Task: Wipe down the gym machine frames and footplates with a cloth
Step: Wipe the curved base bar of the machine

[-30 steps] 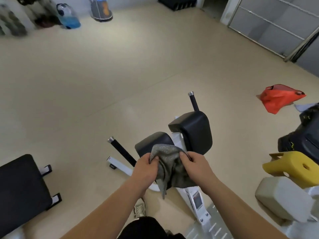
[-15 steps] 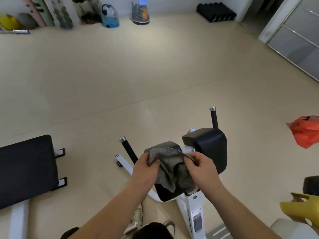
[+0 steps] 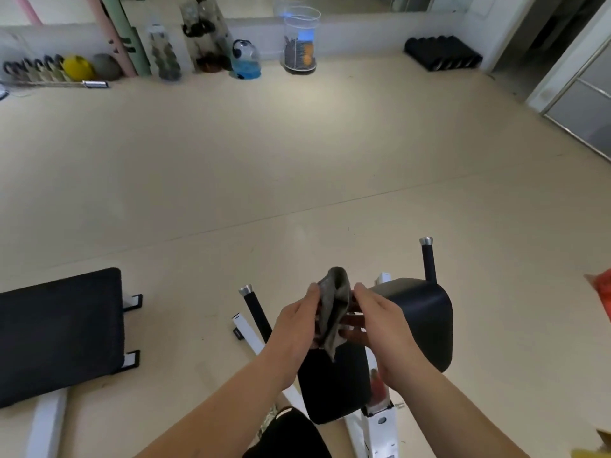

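Cloth higher between left hand, right hand

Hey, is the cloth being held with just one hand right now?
No, the left hand and the right hand both grip the grey cloth between them.

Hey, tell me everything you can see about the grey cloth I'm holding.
The grey cloth looks like soft, slightly fuzzy fabric, bunched into a narrow upright bundle. Its folded top stands above the fingers and a pointed corner hangs below. The left hand and right hand pinch it from either side, in front of the machine's black pad. Whether the corner touches the pad cannot be told.
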The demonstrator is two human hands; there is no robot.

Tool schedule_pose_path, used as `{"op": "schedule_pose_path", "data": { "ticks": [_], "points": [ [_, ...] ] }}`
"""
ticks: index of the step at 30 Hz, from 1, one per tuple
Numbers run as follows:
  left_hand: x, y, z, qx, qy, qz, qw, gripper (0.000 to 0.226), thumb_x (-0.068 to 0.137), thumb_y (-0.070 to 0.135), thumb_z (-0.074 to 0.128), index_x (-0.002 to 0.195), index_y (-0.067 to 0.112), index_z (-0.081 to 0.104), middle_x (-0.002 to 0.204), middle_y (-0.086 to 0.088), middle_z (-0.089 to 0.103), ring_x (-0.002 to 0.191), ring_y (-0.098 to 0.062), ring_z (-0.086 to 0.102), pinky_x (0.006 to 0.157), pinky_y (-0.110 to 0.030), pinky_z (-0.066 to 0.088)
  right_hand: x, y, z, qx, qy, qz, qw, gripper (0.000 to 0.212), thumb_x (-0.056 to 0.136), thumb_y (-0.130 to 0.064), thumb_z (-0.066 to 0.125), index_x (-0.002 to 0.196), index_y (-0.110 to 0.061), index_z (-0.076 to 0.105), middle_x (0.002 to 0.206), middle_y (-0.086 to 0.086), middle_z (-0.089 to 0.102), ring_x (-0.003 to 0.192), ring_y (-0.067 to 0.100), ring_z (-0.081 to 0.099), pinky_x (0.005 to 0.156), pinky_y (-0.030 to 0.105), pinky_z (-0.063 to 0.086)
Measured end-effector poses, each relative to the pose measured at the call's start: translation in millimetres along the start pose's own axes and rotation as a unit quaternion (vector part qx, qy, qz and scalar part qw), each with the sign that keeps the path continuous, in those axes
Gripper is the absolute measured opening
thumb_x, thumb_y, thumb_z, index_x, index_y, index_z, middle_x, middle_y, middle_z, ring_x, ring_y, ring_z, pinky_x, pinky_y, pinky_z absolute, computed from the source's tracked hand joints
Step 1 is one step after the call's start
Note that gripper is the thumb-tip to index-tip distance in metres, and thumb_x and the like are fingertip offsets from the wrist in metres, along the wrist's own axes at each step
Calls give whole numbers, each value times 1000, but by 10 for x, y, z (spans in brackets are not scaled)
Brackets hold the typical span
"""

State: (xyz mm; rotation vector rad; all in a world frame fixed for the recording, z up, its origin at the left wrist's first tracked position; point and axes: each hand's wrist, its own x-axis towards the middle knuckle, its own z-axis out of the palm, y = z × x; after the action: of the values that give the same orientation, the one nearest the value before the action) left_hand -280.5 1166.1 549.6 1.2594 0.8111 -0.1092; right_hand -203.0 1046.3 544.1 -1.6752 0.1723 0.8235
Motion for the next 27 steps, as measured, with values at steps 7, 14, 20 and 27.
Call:
{"op": "schedule_pose_path", "data": {
  "ticks": [7, 14, 20, 27],
  "points": [
    [638, 409, -160, 32, -52, 41, 997, 18, 96, 33, 70, 114, 32, 72, 102, 5, 79, 94, -16, 76, 91, -44, 61, 389, -362, 81, -25, 2, -63, 998, 17, 102, -27, 61, 102, -21, 77, 96, -2, 78, 99, 18, 74, 94, 39, 60],
    [1590, 961, -449, 160, -193, 61, 966, 28, 94, 5, 67, 111, 26, 76, 101, 3, 79, 94, -15, 76, 90, -39, 61, 953, -727, 414, -19, 90, -91, 992, 15, 100, -23, 65, 99, -23, 80, 92, -1, 78, 89, 13, 74, 79, 26, 59],
    [2065, 1307, -526, 271, -259, 55, 925, 23, 100, 11, 61, 105, 29, 76, 94, 11, 78, 90, -7, 74, 78, -22, 59, 1117, -699, 665, 93, 291, -47, 951, 5, 94, -24, 70, 96, -26, 75, 89, -1, 76, 84, 19, 74, 83, 41, 63],
    [2207, 1277, -17, 331, -347, 35, 877, 28, 106, 17, 53, 111, 33, 75, 100, 12, 78, 95, -9, 74, 89, -34, 61, 988, -506, 508, 111, 305, -67, 944, 24, 98, -23, 67, 115, -40, 71, 105, -27, 73, 102, -4, 67, 89, 24, 58]
  ]
}}
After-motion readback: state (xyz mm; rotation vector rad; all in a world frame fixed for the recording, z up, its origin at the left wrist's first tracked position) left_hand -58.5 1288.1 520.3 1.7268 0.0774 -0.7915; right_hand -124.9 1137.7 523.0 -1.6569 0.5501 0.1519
